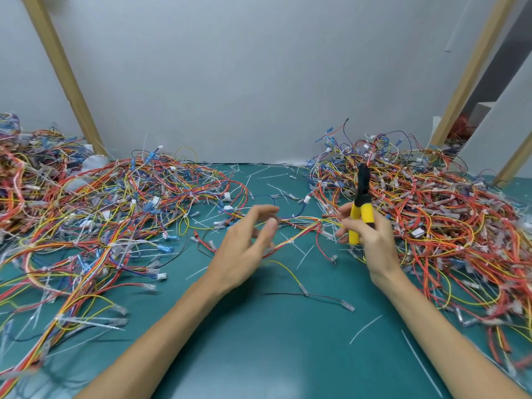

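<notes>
A pale grey wall (259,82) fills the upper half of the view, with a slanted wooden post (60,70) at the left and another wooden post (472,67) at the right. Below it lies a green table (273,355).

A wide left heap of wires (115,203), red, yellow, blue and orange, covers the table's left side. A right heap of wires (431,220) covers the right side. A bare strip of table runs between them.

Both bare forearms reach in from the bottom edge. The left hand (247,243) hovers over the strip with its fingers (266,210) loosely curved and spread. They are blurred, so whether they pinch anything cannot be told. The right hand (371,240) has its fingers wrapped round the yellow handles of the pliers (361,214), held upright with the black head pointing up, at the inner edge of the right heap.

A thin wire bundle (299,223), yellow and red, stretches between the two hands, from the left fingertips across to the right hand.

A loose black wire (325,297) lies on the table nearer the person. White plastic slivers (365,326) are scattered around.
</notes>
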Action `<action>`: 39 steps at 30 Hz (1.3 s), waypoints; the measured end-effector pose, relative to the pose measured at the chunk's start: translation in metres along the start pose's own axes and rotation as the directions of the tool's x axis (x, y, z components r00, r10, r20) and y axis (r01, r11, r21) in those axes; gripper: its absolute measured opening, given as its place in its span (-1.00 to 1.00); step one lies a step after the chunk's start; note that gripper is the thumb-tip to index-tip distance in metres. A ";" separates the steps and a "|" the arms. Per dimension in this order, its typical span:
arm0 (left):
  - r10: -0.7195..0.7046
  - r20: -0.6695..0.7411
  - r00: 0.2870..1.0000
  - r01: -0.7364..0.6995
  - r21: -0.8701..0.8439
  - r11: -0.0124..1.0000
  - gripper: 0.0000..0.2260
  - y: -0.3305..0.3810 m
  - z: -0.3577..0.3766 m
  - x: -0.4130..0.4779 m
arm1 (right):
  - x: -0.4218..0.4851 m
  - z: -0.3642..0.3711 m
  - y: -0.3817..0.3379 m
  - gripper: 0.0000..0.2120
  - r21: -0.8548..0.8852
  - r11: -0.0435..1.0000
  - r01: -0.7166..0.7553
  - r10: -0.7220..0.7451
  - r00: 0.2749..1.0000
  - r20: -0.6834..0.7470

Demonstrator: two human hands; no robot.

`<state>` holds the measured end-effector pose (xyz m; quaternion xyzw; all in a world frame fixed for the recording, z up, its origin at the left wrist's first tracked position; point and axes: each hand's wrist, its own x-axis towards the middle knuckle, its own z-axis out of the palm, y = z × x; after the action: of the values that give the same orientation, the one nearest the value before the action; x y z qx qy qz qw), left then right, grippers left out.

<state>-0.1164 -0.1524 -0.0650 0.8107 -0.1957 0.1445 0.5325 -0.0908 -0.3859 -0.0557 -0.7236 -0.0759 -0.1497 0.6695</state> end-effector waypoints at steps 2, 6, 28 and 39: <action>-0.005 0.050 0.999 0.009 -0.082 0.997 -0.65 0.010 -0.016 0.006 | 0.000 -0.004 -0.001 -0.84 0.069 0.998 -0.006 0.009 0.999 -0.042; 0.016 -0.014 1.000 -0.018 -0.141 0.990 -0.62 0.021 -0.052 0.019 | 0.001 -0.005 -0.001 -0.85 0.190 0.982 0.012 0.010 0.994 -0.112; -0.059 0.271 0.961 -0.159 0.713 0.683 -0.85 -0.039 -0.074 -0.017 | -0.037 0.035 -0.006 -0.74 -0.500 0.490 0.714 -0.488 0.700 0.521; 0.360 0.050 0.932 -0.297 0.675 0.676 -0.85 -0.006 -0.056 -0.019 | -0.025 0.023 0.002 -0.71 -0.667 0.357 0.654 -0.428 0.750 0.505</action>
<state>-0.1320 -0.0962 -0.0561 0.8917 -0.2491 0.3337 0.1771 -0.1116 -0.3612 -0.0667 -0.8903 -0.3154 -0.2901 0.1539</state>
